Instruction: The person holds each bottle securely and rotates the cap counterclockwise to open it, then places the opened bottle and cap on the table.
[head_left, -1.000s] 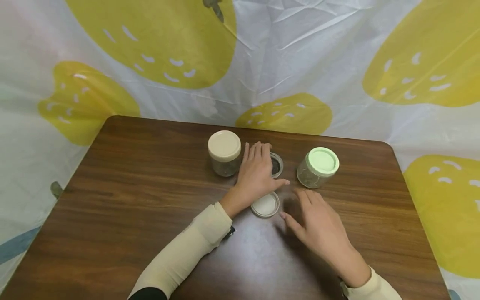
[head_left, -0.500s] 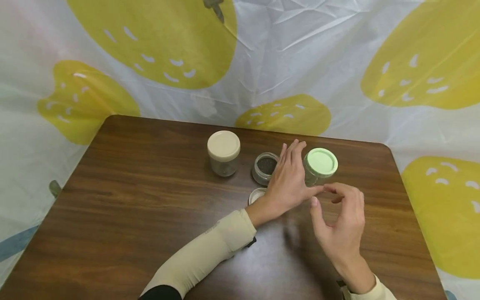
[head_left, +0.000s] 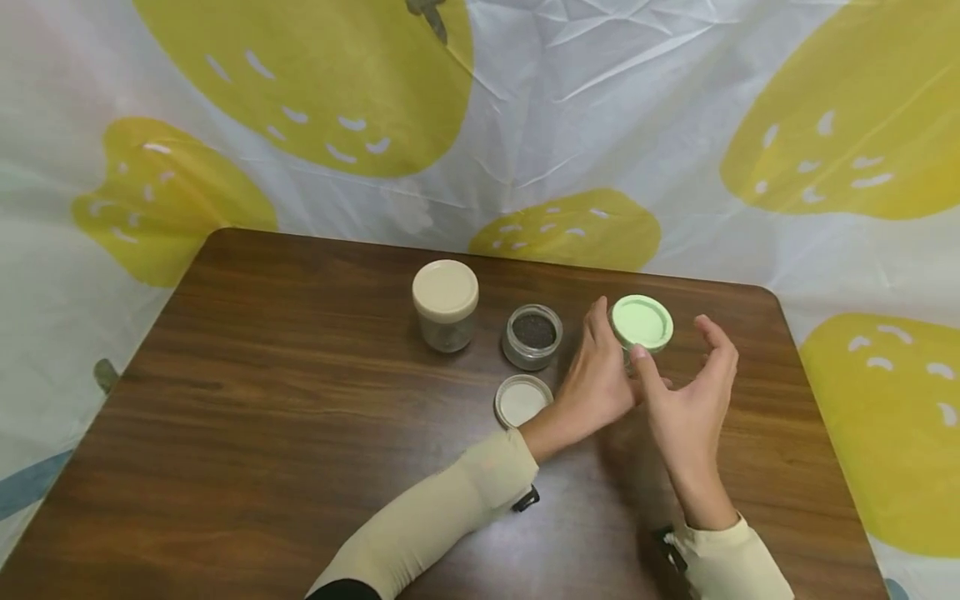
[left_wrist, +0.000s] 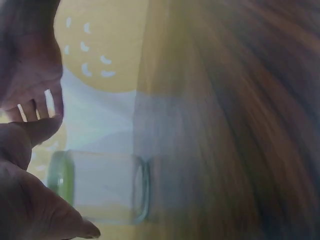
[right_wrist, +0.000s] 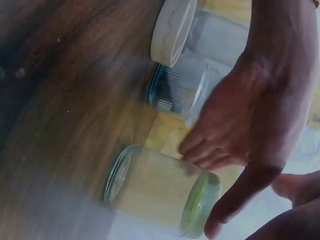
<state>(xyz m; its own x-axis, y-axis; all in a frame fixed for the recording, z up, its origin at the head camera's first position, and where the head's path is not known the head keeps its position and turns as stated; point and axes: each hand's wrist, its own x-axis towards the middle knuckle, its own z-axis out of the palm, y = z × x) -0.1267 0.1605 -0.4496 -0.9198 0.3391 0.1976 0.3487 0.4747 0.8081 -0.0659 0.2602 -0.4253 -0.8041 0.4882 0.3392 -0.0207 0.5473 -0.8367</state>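
Observation:
A clear glass jar with a light green lid (head_left: 642,323) stands upright at the right of the table, between my two hands. My left hand (head_left: 592,383) is at its left side, fingers extended behind it and thumb in front; in the right wrist view that thumb overlaps the green lid (right_wrist: 201,205). On the near right side, my right hand (head_left: 692,408) is held with thumb and fingers spread apart. The left wrist view shows the glass body (left_wrist: 105,187) see-through, its base on the table.
Left of the hands stands a low glass jar (head_left: 527,358) without a lid, dark stuff inside. A loose lid (head_left: 525,402) lies before it, underside up. Further left is a taller jar with a cream lid (head_left: 446,290). A fruit-print curtain (head_left: 337,200) hangs behind the table (head_left: 262,400).
My left hand has moved right, from over the low jar to the green-lidded jar. My right hand has risen and spread beside that jar. The jars have stayed put.

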